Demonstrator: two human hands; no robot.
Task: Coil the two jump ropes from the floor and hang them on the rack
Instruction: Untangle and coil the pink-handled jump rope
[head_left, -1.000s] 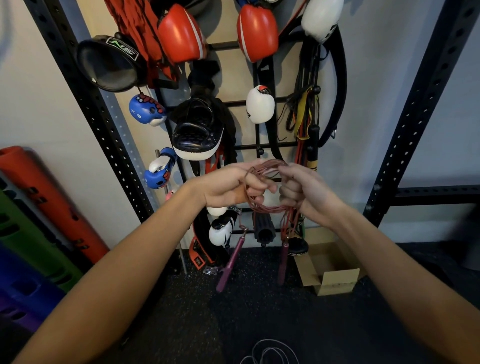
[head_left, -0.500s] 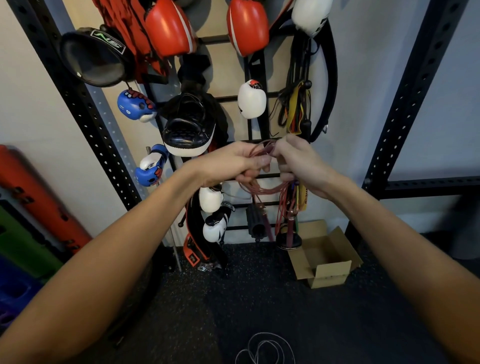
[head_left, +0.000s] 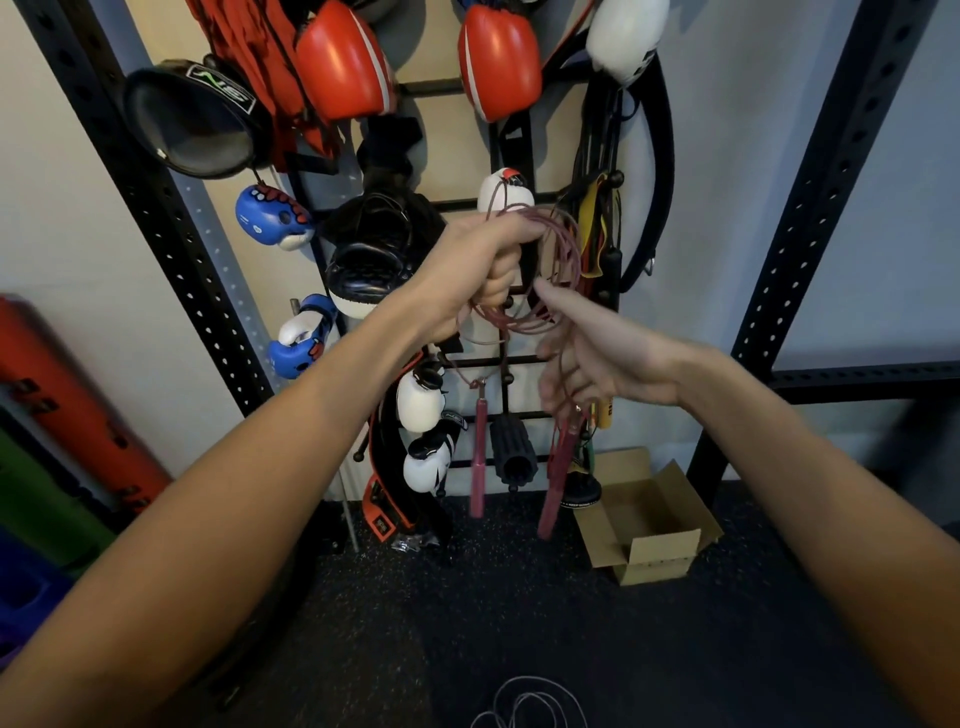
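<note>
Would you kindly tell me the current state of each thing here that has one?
Maroon jump rope: coiled, gripped by the left hand, handles dangling.
Pale jump rope: lying in loose loops on the floor.
Cardboard box: open, on the floor.
Right hand: open, fingers relaxed beside the coil.

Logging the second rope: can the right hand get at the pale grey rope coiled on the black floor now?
Probably, after stooping: nothing lies over the pale grey rope, and the right hand looks open, though maroon rope strands trail past its fingers.
</note>
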